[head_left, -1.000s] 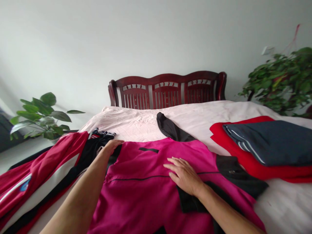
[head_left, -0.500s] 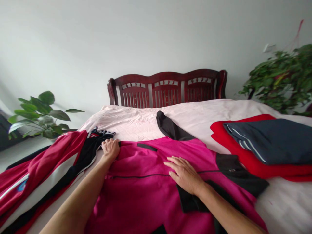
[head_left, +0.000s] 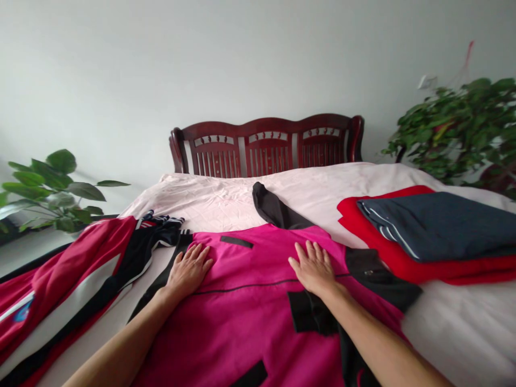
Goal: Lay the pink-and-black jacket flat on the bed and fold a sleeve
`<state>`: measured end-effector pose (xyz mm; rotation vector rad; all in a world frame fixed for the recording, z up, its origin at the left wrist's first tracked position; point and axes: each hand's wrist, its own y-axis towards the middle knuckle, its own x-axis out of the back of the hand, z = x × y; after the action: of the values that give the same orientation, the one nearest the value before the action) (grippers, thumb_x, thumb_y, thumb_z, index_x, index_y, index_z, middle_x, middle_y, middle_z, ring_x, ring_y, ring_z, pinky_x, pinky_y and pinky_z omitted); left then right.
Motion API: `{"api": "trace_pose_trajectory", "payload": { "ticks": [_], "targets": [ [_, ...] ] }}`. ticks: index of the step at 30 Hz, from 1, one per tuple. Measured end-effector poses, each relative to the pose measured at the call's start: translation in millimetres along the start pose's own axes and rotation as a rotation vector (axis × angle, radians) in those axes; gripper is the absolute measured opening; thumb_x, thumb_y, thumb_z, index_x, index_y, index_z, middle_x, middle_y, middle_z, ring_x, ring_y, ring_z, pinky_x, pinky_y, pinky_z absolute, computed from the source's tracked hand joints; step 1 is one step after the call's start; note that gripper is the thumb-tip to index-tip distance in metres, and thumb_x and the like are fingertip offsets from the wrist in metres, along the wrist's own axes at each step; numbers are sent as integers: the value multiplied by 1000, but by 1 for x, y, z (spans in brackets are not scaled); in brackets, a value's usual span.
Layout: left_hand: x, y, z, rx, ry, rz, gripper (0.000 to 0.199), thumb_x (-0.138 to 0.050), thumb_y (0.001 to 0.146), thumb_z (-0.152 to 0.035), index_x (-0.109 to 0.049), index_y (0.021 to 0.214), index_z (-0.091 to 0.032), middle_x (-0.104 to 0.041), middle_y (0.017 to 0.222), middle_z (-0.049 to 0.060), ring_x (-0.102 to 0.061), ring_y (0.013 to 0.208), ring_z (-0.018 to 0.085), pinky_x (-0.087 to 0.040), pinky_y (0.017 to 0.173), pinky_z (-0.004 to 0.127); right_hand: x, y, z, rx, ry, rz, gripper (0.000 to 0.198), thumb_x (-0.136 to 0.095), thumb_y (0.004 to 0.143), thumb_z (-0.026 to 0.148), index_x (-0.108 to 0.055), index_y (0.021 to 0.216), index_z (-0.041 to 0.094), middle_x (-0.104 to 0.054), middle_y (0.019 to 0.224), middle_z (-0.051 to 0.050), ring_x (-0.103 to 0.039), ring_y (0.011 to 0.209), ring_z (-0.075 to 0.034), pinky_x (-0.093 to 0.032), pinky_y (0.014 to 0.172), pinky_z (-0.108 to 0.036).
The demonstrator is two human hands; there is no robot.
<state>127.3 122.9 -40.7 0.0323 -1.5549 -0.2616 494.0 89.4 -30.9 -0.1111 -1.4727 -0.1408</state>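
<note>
A magenta jacket [head_left: 242, 328] with black trim and a dark zip line lies spread on the bed in front of me. Its far black sleeve [head_left: 278, 207] points toward the headboard, while a nearer black sleeve [head_left: 310, 314] is folded across the body. My left hand [head_left: 189, 269] rests flat on the jacket's left part, fingers apart. On the right part, near the black collar [head_left: 374, 274], my right hand [head_left: 314, 266] lies flat with spread fingers. Neither hand grips the cloth.
Red, white and black striped clothes [head_left: 92, 263] lie at the left. A folded dark blue garment [head_left: 443, 226] sits on a folded red one [head_left: 455, 271] at the right. Behind stand the wooden headboard [head_left: 266, 142], a leafy plant [head_left: 60, 188] and another plant [head_left: 459, 129]. A pale sheet [head_left: 205, 196] covers the bed.
My left hand has let go of the jacket's far left edge and moved right and nearer, flattening on the cloth. My right hand has shifted slightly right and farther away.
</note>
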Motion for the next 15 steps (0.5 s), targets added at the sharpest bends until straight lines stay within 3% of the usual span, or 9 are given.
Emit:
{"api": "trace_pose_trajectory", "payload": {
  "ticks": [4, 9, 13, 15],
  "targets": [
    [2, 1, 11, -11, -15, -57, 46, -36, 101, -41, -56, 140, -27, -50, 155, 4, -34, 149, 20, -29, 120, 40, 1, 19, -26, -80, -32, 14, 69, -27, 101, 52, -28, 158, 13, -22, 165, -17, -15, 154, -29, -13, 123, -46],
    [19, -5, 10, 30, -16, -120, 47, -31, 100, -26, -62, 136, -22, -56, 149, 8, -42, 144, 28, -28, 120, 48, -4, 23, -33, -65, -53, -10, 70, -26, 100, 53, -29, 158, 14, -24, 165, -15, -15, 154, -27, -13, 122, -45],
    [29, -40, 11, -85, -31, -80, 48, -36, 100, -31, -56, 143, -25, -50, 154, 5, -37, 147, 25, -26, 122, 43, -1, 20, -30, -55, -52, 9, 69, -24, 101, 53, -27, 159, 15, -23, 166, -14, -14, 154, -26, -13, 122, -43],
    [29, -65, 15, -126, -39, -4, 52, -41, 99, -39, -48, 149, -27, -44, 158, 5, -34, 149, 28, -27, 122, 48, 9, 19, -28, -47, -73, 59, 68, -23, 102, 51, -24, 160, 14, -20, 167, -14, -13, 154, -27, -13, 122, -44]
  ]
}}
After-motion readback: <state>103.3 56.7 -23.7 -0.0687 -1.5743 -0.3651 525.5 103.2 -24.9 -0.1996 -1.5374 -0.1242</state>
